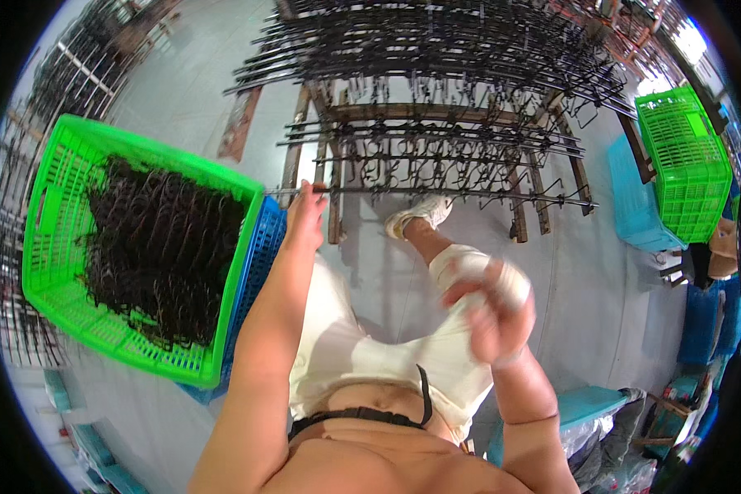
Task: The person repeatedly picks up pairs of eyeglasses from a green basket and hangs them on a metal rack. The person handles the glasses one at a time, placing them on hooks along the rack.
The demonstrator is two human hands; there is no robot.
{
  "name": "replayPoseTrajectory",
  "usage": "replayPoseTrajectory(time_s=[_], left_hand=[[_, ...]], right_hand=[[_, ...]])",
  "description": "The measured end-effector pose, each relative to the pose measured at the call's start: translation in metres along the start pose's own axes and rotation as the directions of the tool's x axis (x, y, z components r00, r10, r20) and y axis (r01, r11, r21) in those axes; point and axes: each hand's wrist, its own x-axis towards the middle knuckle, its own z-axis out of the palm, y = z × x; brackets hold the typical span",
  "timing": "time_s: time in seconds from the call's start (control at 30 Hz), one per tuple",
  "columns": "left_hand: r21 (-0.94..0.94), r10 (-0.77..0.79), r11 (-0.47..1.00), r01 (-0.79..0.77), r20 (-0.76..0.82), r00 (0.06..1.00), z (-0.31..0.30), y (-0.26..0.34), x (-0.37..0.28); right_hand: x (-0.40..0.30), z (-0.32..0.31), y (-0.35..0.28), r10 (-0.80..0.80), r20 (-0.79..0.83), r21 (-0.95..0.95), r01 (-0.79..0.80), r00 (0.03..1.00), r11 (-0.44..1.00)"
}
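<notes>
My left hand (307, 216) reaches forward to the left end of a long dark rod (407, 191); its fingertips are at the rod, and whether they close around it is unclear. Many small dark hooked pieces hang along this rod. My right hand (500, 315) is blurred above my right thigh, fingers partly curled; whether it holds anything cannot be told. Left of my left arm, a green plastic crate (234, 296) holds a heap of dark curled pieces (160, 253). It stands on a blue plastic crate (262, 247).
A rack with wooden legs (519, 216) carries more rods with dark pieces (432, 55) ahead. At the right stand a green crate (685, 167) and a light blue bin (636, 191). Lower right are a teal container (586, 404) and plastic bags (630, 475).
</notes>
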Motion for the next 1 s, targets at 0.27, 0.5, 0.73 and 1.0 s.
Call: replayPoseTrajectory(time_s=[0.27,0.5,0.73,1.0], left_hand=[[0.027,-0.077,0.997,0.077,-0.006,0.997,0.018,-0.007,0.002],[0.051,0.022,0.998,-0.024,0.045,0.999,0.003,-0.041,0.042],[0.031,0.048,0.998,-0.046,-0.055,0.997,-0.017,-0.026,-0.031],[-0.209,0.095,0.976,-0.060,0.164,0.982,-0.094,-0.003,-0.168]], right_hand=[[0.020,0.103,-0.123,-0.522,0.479,0.310,0.420,0.706,0.853],[0.014,0.115,-0.145,-0.519,0.505,0.311,0.415,0.689,0.855],[0.003,0.138,-0.149,-0.544,0.384,0.437,0.373,0.746,0.819],[0.016,0.129,-0.131,-0.067,0.867,0.158,-0.144,0.493,0.977]])
